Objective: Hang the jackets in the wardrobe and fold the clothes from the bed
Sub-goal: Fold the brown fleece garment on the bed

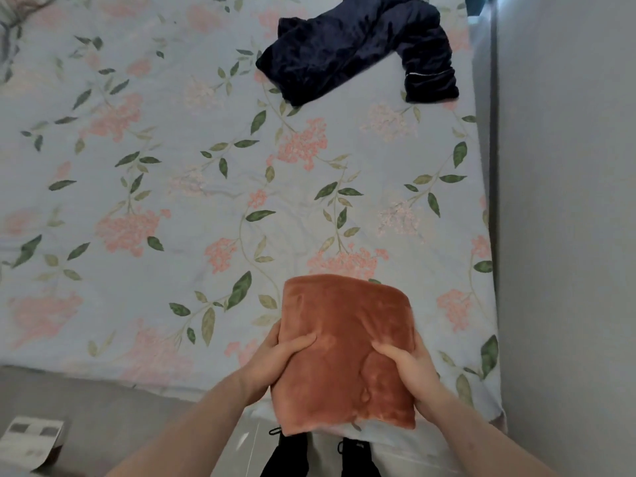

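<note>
Head view: a rust-coloured velvety garment [346,352], already folded into a compact square, is held over the near edge of the bed [137,201]. It is gripped at its lower sides by the left hand [275,359] and the right hand [409,366], thumbs pressed on top and fingers curled underneath. A dark navy garment [358,46] is seen lying crumpled near the far right of the floral sheet, still unfolded. No wardrobe or jackets can be seen, so that part cannot be judged. The folding is judged partly done: one piece folded but not yet set down, one left.
</note>
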Tool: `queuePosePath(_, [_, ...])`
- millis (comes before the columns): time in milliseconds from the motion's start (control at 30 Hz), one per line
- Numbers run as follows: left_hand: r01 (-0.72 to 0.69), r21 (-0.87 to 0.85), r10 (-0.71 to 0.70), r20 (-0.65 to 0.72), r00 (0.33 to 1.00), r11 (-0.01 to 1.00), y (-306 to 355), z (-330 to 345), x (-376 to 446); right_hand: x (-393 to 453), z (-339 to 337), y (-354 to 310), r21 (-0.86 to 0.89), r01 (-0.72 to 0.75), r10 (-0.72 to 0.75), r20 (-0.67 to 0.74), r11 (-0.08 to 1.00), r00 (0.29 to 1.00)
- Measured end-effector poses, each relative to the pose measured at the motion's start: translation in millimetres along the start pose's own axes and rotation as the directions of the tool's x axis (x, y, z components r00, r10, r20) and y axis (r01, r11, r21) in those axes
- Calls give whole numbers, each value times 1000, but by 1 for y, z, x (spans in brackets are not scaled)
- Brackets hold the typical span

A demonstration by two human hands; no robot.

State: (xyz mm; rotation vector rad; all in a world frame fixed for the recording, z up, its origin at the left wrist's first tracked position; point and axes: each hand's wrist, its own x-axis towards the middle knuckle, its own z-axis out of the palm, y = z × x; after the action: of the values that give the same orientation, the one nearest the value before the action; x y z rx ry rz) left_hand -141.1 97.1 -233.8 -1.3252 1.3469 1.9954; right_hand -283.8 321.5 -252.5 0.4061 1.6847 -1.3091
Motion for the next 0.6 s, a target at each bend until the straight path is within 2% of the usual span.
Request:
queuePosePath(167, [-58, -88, 58, -5, 998, 994, 19, 9, -106, -82, -1, -48, -41, 41, -37, 88, 998, 995])
queuePosePath(300, [-150, -67, 147, -45, 988, 986, 32, 11, -193, -150, 4, -86, -84, 66, -53, 155, 994, 987])
queuePosePath(500, [-286, -93, 256, -247, 934, 954, 44, -2, -300, -229, 35, -142, -202, 193, -114, 346, 960, 931])
queuePosePath(600, [-378, -127, 319, -335, 887, 917, 45, -17, -342, -258, 67, -165, -264, 311, -181, 420, 913, 889])
